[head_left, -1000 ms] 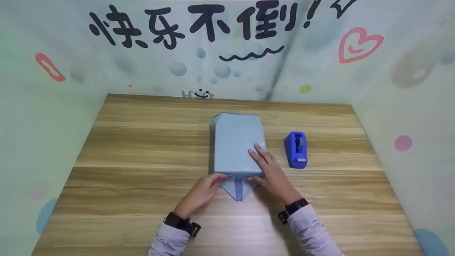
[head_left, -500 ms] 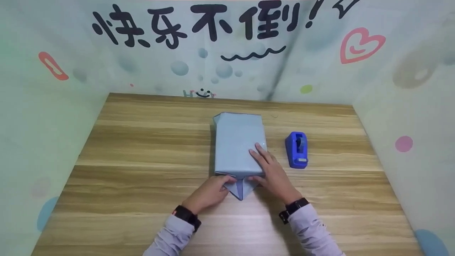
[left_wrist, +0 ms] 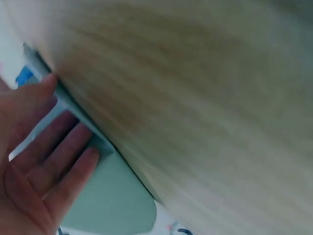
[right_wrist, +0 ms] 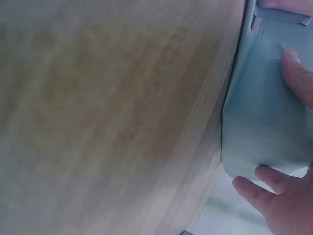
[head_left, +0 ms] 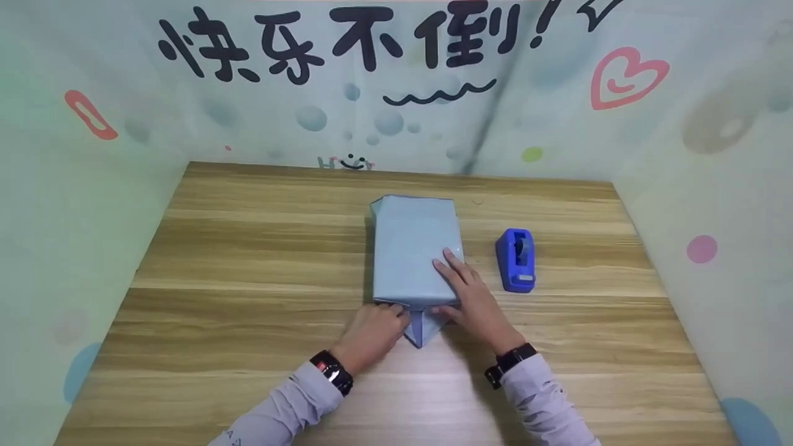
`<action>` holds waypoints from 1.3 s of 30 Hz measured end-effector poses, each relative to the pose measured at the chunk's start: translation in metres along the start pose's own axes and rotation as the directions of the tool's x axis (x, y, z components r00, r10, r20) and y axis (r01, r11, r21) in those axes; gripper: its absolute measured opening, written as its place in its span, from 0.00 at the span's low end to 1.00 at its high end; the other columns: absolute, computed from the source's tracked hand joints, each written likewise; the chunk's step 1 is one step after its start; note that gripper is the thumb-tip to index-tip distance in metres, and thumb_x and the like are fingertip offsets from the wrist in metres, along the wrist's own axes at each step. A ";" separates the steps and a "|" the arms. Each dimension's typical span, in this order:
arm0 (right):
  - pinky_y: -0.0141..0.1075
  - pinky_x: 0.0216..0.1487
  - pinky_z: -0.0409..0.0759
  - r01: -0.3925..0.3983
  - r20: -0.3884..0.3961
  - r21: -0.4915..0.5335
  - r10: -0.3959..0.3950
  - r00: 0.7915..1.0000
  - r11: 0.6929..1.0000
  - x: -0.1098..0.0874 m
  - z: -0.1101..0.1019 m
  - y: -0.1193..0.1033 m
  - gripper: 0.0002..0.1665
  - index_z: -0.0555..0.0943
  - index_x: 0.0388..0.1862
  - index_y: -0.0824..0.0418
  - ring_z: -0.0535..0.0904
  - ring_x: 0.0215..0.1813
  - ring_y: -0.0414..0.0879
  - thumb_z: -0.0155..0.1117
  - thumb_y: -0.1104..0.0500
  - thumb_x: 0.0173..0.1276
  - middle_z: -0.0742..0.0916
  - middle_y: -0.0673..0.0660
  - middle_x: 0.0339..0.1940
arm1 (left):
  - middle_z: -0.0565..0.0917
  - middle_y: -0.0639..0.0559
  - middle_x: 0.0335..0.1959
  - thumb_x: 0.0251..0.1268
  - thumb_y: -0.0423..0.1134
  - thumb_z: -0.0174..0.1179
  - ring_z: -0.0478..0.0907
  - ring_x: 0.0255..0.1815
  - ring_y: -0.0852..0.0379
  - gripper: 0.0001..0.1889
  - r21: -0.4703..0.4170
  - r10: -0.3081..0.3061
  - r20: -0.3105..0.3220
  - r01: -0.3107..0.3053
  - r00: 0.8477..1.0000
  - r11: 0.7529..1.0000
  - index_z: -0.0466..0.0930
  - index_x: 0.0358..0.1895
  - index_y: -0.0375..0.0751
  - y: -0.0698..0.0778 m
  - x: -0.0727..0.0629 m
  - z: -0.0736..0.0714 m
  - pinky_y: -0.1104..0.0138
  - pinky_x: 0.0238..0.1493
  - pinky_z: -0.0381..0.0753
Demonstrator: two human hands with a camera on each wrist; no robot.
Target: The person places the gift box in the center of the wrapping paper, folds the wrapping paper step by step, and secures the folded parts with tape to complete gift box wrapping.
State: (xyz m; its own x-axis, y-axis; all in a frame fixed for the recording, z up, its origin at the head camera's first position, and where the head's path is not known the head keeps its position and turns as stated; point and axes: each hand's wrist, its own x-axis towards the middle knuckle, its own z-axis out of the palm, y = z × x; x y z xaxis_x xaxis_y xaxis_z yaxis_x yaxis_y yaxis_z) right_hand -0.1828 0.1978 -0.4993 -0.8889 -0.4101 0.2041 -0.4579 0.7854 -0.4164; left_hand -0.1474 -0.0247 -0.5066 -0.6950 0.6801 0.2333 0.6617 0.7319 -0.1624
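Observation:
A box wrapped in light blue paper point(head_left: 412, 244) lies lengthwise at the table's middle. At its near end a triangular paper flap point(head_left: 424, 331) points toward me. My left hand point(head_left: 379, 327) presses the flap's left side against the box end; its fingers point(left_wrist: 63, 156) lie straight on the paper point(left_wrist: 115, 205) in the left wrist view. My right hand point(head_left: 466, 290) rests flat on the box's near right corner, with the thumb at the near end. The right wrist view shows that thumb point(right_wrist: 257, 191) below the wrapped box point(right_wrist: 264, 127).
A blue tape dispenser point(head_left: 515, 260) stands just right of the box. The wooden table point(head_left: 248, 266) is walled on three sides by pale printed panels point(head_left: 396, 93).
My left hand has slid right along the box's near end, covering the flap's left side. The visible flap is narrower. The right hand and box stay put.

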 end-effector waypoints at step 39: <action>0.62 0.62 0.66 0.326 -0.151 -0.231 -0.365 0.919 0.917 0.000 0.000 -0.035 0.03 0.77 0.31 0.60 0.71 0.61 0.65 0.63 0.64 0.60 0.78 0.65 0.58 | 0.77 0.48 0.50 0.58 0.34 0.60 0.75 0.54 0.54 0.17 -0.474 -0.187 -0.247 0.050 0.951 0.879 0.73 0.52 0.42 -0.008 0.004 -0.017 0.64 0.57 0.75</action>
State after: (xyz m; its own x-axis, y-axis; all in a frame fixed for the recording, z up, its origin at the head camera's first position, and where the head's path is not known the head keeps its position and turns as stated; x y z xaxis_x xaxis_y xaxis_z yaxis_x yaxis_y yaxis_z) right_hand -0.1674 0.1707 -0.4843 -0.6512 -0.5933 0.4732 -0.7120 0.6935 -0.1103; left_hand -0.1505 -0.0288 -0.4878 -0.7154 0.4991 0.4889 0.6802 0.6577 0.3238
